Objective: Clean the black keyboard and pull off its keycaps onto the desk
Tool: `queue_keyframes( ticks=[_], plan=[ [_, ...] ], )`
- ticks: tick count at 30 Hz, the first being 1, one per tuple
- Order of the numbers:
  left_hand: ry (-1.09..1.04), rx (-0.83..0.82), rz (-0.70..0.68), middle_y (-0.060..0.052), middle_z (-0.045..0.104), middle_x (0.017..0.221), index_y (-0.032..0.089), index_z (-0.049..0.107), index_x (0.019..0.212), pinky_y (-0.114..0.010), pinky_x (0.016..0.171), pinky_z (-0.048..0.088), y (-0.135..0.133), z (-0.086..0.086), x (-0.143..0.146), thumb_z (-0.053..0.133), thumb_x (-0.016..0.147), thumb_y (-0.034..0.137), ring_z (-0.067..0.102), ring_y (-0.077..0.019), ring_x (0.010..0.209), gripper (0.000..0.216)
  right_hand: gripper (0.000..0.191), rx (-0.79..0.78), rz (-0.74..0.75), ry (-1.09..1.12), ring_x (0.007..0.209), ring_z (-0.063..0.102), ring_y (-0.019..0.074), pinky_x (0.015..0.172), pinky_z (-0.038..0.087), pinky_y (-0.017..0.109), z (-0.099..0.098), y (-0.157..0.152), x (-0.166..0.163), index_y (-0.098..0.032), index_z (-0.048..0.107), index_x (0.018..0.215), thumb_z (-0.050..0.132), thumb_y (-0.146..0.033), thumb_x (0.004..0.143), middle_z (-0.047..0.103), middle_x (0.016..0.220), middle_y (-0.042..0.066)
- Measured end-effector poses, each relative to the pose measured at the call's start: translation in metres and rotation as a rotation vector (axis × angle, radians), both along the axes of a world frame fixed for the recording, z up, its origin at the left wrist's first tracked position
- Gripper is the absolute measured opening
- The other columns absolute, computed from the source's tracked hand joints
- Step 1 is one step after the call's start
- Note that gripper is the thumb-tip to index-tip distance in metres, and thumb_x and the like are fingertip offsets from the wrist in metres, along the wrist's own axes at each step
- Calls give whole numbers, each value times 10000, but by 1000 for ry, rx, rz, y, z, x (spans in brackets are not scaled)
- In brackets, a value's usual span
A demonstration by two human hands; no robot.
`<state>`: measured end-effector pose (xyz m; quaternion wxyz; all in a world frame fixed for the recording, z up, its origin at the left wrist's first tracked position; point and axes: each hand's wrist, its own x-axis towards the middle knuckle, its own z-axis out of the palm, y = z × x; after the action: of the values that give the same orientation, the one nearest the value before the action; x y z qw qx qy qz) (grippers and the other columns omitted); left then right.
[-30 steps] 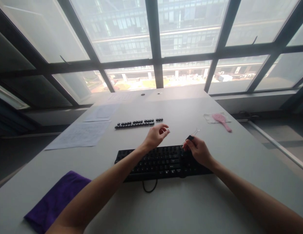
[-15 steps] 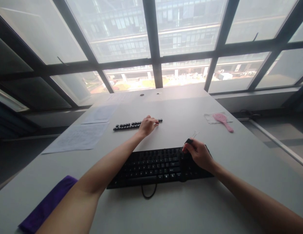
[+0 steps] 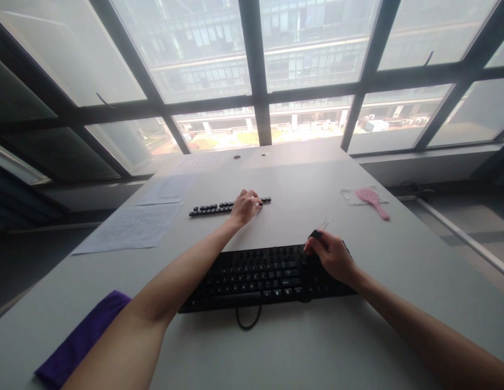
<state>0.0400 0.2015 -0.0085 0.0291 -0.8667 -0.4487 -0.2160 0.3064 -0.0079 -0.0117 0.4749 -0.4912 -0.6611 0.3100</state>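
A black keyboard (image 3: 252,279) lies across the near part of the table; its upper rows show bare sockets without caps. Beyond it, loose black keycaps (image 3: 209,210) are lined up in rows. My left hand (image 3: 246,208) is over the right part of these rows, its fingers pinched on a small dark keycap (image 3: 260,205), mostly hidden. Above the keyboard's right side, my right hand (image 3: 331,254) is closed around a keycap puller (image 3: 315,234) with a black handle and thin wire prongs pointing up and away. What its lower fingertips touch is hidden.
A pink hairbrush (image 3: 371,201) rests on a white packet (image 3: 349,196) at the right. Printed papers (image 3: 130,227) lie at the left. A folded purple cloth (image 3: 81,338) sits near the left front edge. The keyboard's cable (image 3: 248,326) loops out in front.
My left hand has shifted very slightly at the keycap rows, its fingers bending a little more. My right hand stays in place with the puller. The whole view has moved slightly.
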Motion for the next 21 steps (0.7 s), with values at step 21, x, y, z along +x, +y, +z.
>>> queue_keyframes(
  ticks=[21],
  plan=[
    [20,-25,4,-69,647,1040,225,766,736,-433,961,452,-1,11,5,736,792,171,481,-274,1043,83,309,7,6,96,674,616,182,668,485,312,-4,4,2,-192,650,798,516,-404,980,667,724,32]
  ],
)
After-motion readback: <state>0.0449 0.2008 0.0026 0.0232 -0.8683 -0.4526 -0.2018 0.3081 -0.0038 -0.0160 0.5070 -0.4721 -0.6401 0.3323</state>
